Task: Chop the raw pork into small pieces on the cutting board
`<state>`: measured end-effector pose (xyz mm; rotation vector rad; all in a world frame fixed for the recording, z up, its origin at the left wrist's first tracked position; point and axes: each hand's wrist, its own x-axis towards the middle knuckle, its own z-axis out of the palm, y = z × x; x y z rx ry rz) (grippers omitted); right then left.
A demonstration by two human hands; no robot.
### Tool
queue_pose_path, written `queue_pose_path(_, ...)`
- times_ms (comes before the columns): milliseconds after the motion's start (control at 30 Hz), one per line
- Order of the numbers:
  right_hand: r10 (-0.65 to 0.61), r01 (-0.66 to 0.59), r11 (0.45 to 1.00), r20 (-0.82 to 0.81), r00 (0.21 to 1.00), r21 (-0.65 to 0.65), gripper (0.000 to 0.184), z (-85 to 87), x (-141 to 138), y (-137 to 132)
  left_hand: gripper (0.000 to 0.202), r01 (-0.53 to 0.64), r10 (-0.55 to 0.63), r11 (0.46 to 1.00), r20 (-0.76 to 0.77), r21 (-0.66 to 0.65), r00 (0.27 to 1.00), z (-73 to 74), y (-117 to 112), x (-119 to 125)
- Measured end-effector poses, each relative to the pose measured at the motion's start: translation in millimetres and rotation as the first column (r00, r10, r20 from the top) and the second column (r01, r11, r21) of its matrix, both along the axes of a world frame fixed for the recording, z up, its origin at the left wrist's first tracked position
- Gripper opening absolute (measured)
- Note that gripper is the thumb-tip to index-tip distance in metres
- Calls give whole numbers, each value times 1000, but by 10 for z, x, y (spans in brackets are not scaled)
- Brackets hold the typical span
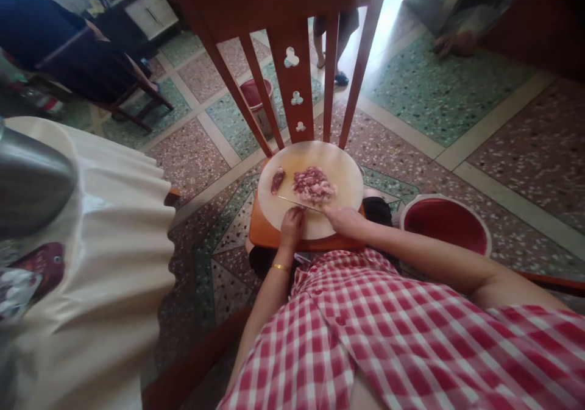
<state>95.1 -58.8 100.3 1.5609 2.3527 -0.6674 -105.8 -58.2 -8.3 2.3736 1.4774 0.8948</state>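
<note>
A round pale cutting board (340,172) lies on the orange seat (262,233) of a wooden chair in front of me. On the board is a heap of chopped raw meat (313,184), and one separate meat piece (276,180) lies to its left. A thin knife blade (297,203) runs across the board's near side, just below the heap. My right hand (345,218) is closed at the blade's right end, apparently on the handle. My left hand (291,224), with a gold bangle on the wrist, is curled shut beside the blade. What it holds is hidden.
The chair's slatted back (292,63) rises behind the board. A red bucket (445,221) stands on the tiled floor to my right, and a small red bin (256,96) sits beyond the chair. A cloth-covered table (105,227) with a metal pot (27,178) is at left. Another person's feet (336,72) are farther back.
</note>
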Motion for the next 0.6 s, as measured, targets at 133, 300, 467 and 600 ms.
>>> queue_pose_path(133, 14, -14, 1000, 16, 1000, 8, 33, -16, 11, -52, 24, -11, 10, 999, -40, -35, 999, -49, 38, 5)
queue_pose_path(300, 50, -50, 998, -5, 999, 29, 35, -41, -153, 23, 29, -39, 36, 997, -37, -62, 999, -160, 58, -22)
queue_pose_path(467, 87, -83, 993, -40, 995, 81, 31, -152, -503, 225, 26, -108, 106, 992, -42, -62, 993, -232, 111, -60)
queue_pose_path(600, 84, -83, 995, -26, 996, 53, 30, -217, -373, 200, 18, -125, 121, 988, -50, -89, 991, -190, 127, -40)
